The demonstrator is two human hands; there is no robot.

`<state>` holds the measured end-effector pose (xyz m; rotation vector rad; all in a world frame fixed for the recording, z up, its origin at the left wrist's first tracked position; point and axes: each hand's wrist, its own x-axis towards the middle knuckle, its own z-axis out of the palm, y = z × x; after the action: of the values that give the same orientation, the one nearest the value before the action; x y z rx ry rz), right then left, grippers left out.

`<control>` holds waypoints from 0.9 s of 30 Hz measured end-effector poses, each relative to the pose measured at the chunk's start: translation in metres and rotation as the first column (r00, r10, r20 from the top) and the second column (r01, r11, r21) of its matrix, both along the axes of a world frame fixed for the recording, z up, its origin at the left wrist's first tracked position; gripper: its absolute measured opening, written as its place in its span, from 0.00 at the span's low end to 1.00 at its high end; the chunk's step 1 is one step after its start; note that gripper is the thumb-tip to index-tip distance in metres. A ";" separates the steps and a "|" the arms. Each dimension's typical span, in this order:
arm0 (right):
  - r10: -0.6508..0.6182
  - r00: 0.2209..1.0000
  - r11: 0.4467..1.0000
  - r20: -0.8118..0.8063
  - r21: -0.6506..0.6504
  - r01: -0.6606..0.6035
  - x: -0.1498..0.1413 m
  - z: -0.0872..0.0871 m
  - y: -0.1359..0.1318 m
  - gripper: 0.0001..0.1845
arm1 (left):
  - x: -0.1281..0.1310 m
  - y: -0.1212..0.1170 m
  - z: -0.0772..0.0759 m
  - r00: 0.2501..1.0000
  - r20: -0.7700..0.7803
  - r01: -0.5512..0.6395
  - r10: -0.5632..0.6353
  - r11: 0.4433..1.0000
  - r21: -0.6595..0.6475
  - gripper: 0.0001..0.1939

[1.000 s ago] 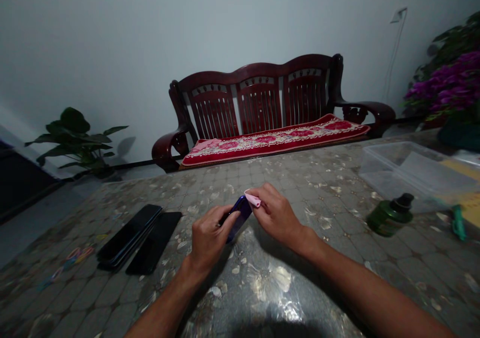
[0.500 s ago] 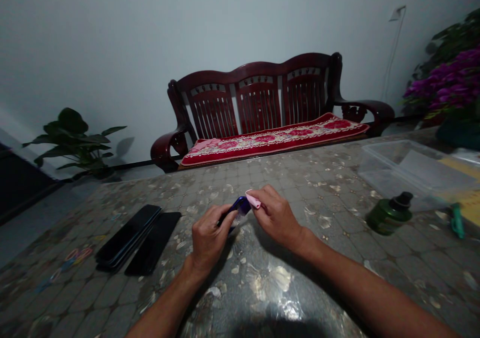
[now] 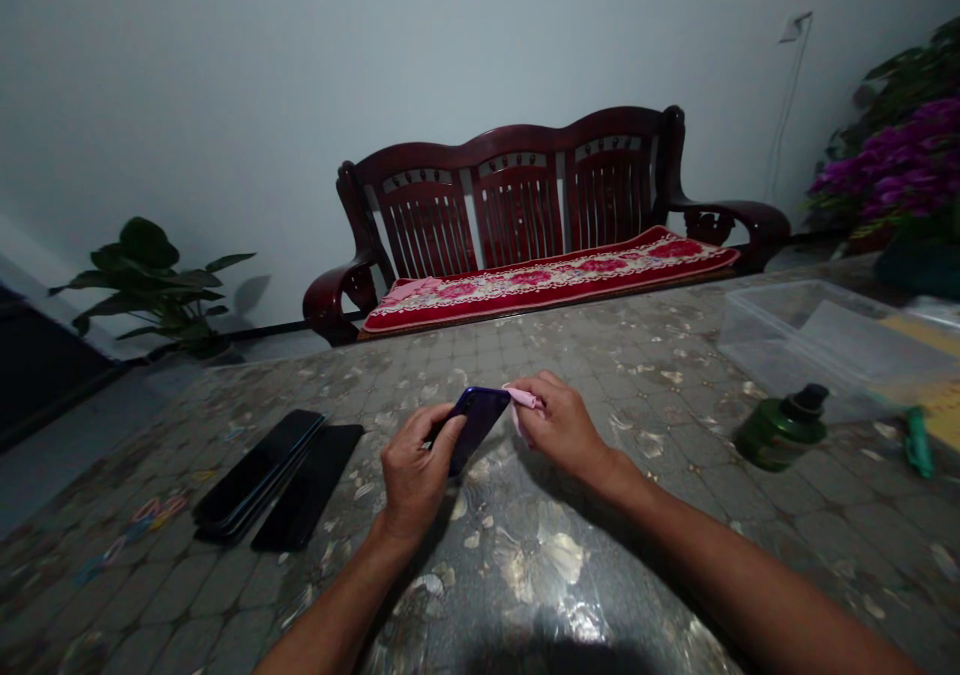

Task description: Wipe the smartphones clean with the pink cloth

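Note:
A dark phone with a purple-blue edge [image 3: 478,429] is tilted above the table, gripped along its left side by my left hand [image 3: 416,465]. My right hand [image 3: 561,423] pinches a folded pink cloth [image 3: 523,398], which touches the phone's upper right corner. Left of my hands lie a stack of dark phones [image 3: 259,475] and, partly beside it, a single flat black phone [image 3: 309,487]. The fingertips behind the held phone are hidden.
A green pump bottle [image 3: 781,429], a clear plastic box [image 3: 832,345] and a green object [image 3: 916,443] are on the right. Colourful bands [image 3: 154,517] lie at left. A wooden bench [image 3: 517,195] stands beyond the table [image 3: 600,575].
The phone has turned in my left hand, so its broad dark face shows more. My right hand has shifted slightly right with the cloth, now at the phone's corner.

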<state>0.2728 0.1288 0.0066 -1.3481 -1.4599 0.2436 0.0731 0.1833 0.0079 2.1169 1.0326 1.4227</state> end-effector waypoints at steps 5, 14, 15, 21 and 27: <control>0.087 0.996 0.989 -0.029 -0.119 -0.090 0.002 0.012 -0.003 0.10 | 0.002 0.004 -0.004 0.997 0.075 -0.010 0.018 0.993 -0.118 0.11; -0.040 0.997 0.961 -0.061 -0.277 0.021 0.000 0.016 0.001 0.06 | 0.011 0.014 -0.010 1.000 0.015 0.027 -0.025 0.986 -0.165 0.15; -0.069 0.994 0.949 -0.083 -0.312 0.040 0.001 0.013 0.003 0.06 | 0.012 0.014 -0.012 0.999 -0.020 0.037 -0.041 0.988 -0.150 0.17; -0.214 0.906 0.852 -0.365 -0.524 -0.010 0.013 -0.002 0.014 0.02 | 0.017 0.006 -0.030 0.933 -0.302 0.152 -0.195 0.975 -0.160 0.24; -0.234 0.866 0.816 -0.443 -0.573 -0.072 0.019 -0.004 0.013 0.03 | 0.019 -0.001 -0.037 0.866 -0.427 0.179 -0.261 0.958 -0.222 0.31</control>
<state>0.2915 0.1422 0.0029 -1.6617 -0.9007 0.9712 0.0925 0.1823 -0.0286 2.3968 0.9855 0.7125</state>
